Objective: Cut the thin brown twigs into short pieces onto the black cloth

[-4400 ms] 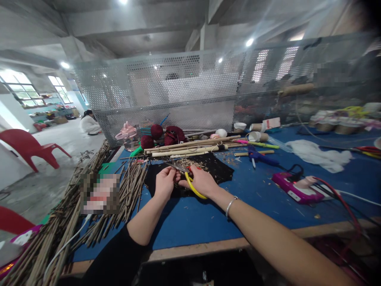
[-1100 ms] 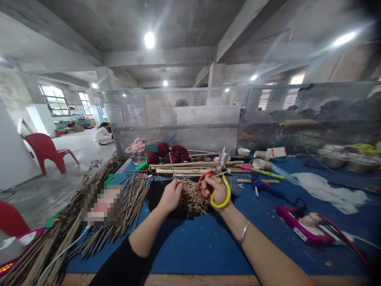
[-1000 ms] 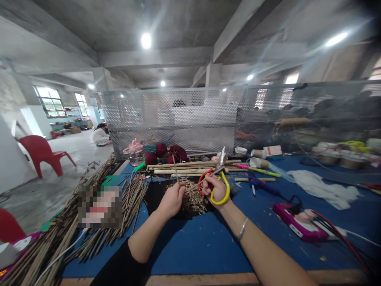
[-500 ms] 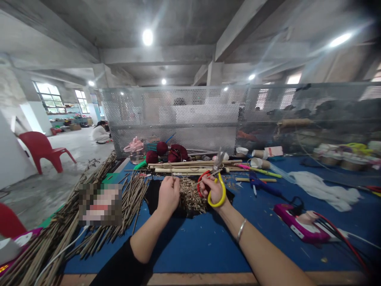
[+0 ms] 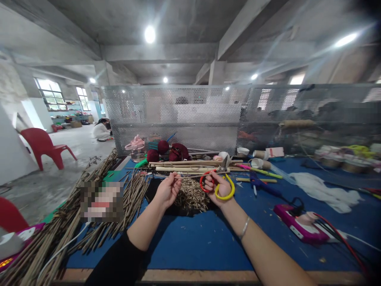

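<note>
Over the left part of a black cloth (image 5: 153,190), my left hand (image 5: 169,191) is closed in a pinch; what its fingertips hold is too small to name. My right hand (image 5: 218,190) is wrapped round scissors (image 5: 225,188) with one red and one yellow handle, their metal blades pointing up and away. A pile of short, dry brown cuttings (image 5: 193,195) lies on the cloth between and below both hands. Long pale sticks (image 5: 190,169) lie crosswise just beyond the hands.
Bundles of thin brown stems (image 5: 126,206) cover the table's left side. Dark red yarn balls (image 5: 163,147) sit at the back before a perforated metal screen (image 5: 178,119). On the right are a glue gun (image 5: 264,186), a purple power strip (image 5: 297,226) and white cloth (image 5: 330,190). A person crouches far left.
My right hand has turned, so the scissors tilt further right, and it has shifted slightly right. My left hand has rolled, showing its fingers more, and moved a little left.
</note>
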A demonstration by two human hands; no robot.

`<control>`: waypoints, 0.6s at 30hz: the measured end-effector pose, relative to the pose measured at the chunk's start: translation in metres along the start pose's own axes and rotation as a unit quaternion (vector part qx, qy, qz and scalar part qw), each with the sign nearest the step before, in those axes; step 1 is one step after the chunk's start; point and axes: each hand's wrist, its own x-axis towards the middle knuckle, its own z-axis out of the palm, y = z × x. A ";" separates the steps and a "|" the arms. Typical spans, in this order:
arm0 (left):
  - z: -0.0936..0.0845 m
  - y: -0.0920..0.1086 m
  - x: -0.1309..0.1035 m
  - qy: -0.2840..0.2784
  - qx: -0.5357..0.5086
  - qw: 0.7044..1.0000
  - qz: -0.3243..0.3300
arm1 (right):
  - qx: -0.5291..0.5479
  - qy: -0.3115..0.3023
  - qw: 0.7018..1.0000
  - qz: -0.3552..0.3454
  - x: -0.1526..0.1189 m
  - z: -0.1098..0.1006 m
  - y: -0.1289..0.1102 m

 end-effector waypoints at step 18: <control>0.002 -0.025 -0.015 -0.013 0.463 0.881 0.094 | -0.126 0.054 0.989 -0.054 0.006 -0.007 0.021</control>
